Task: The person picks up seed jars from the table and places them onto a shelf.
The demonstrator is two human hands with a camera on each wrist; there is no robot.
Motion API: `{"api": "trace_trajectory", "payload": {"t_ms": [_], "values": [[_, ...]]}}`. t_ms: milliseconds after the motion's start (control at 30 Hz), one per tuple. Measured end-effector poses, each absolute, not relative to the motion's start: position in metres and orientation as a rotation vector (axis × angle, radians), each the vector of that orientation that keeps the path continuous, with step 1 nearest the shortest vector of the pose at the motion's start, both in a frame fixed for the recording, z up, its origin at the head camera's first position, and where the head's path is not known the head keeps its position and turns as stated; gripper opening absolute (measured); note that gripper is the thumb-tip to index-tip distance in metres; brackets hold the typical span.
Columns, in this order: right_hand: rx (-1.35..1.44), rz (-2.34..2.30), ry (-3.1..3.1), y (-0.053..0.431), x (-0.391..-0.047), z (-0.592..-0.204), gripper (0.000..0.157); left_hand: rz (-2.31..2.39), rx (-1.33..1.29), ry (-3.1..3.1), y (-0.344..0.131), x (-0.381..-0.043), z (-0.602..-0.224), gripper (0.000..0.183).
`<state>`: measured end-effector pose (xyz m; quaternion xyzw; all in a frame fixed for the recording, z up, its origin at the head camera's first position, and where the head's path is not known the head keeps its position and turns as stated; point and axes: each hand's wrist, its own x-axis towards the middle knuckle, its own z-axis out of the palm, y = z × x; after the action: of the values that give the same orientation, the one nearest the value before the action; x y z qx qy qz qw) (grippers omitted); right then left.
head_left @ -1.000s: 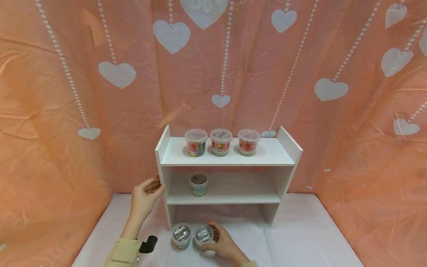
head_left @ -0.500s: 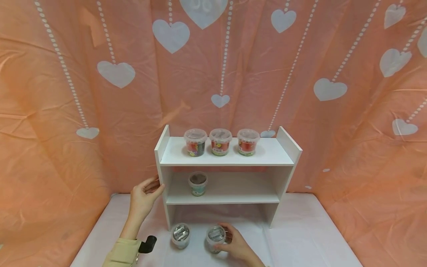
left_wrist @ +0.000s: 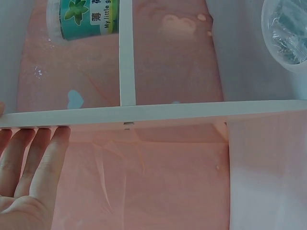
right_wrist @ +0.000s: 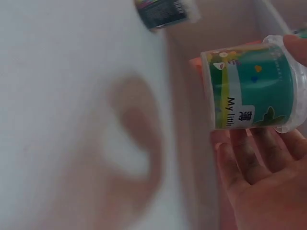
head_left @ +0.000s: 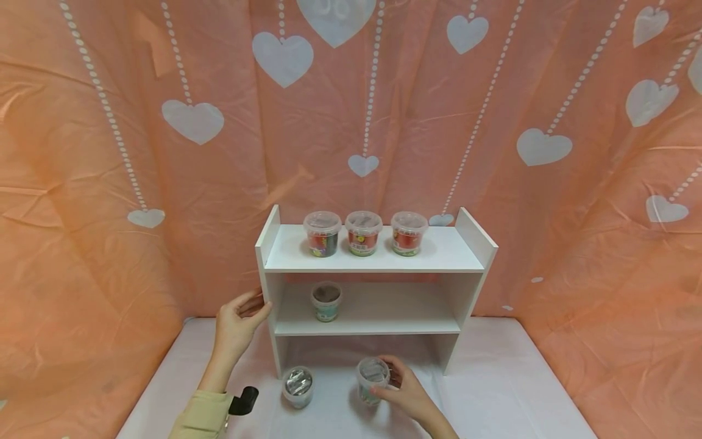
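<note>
My right hand (head_left: 406, 390) grips a clear lidded plastic cup (head_left: 373, 379) above the table, in front of the shelf. In the right wrist view this cup (right_wrist: 254, 88) has a green label with a leaf and "My little"; fingers lie below, the thumb at its lid. At the left side panel of the white shelf unit (head_left: 362, 333), my left hand (head_left: 236, 326) holds on, thumb at the front edge. The left wrist view shows its fairly straight fingers (left_wrist: 48, 167) against the panel's outer face. Another lidded cup (head_left: 298, 387) stands on the table near the shelf's left foot.
Three cups with red labels, the middle one (head_left: 363, 235) among them, stand on the top board. One green-labelled cup (head_left: 326, 302) stands left on the middle board. The white table (head_left: 504, 378) is bounded behind by an orange heart-printed curtain (head_left: 219, 183).
My right hand has carried its cup rightward, away from the other table cup, and raised it off the table. The left hand has stayed at the shelf's side.
</note>
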<state>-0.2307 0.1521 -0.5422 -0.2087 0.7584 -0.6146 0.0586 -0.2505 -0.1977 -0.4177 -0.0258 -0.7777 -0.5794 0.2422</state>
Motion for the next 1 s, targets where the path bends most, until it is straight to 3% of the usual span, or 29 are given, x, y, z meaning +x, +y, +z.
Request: {"api": "trace_trajectory", "payload": {"t_ms": [367,1000], "values": [[-0.762,-1.906,2.345,0.158,-0.225,-0.511,0.052,-1.581,-0.079,-2.122,-0.198,-0.251,-0.418,0.041],[-0.972,-1.897,2.415,0.159,-0.227,-0.453,0.057,-1.596,-0.076,-2.133,-0.199,-0.251,-0.419,0.042]]}}
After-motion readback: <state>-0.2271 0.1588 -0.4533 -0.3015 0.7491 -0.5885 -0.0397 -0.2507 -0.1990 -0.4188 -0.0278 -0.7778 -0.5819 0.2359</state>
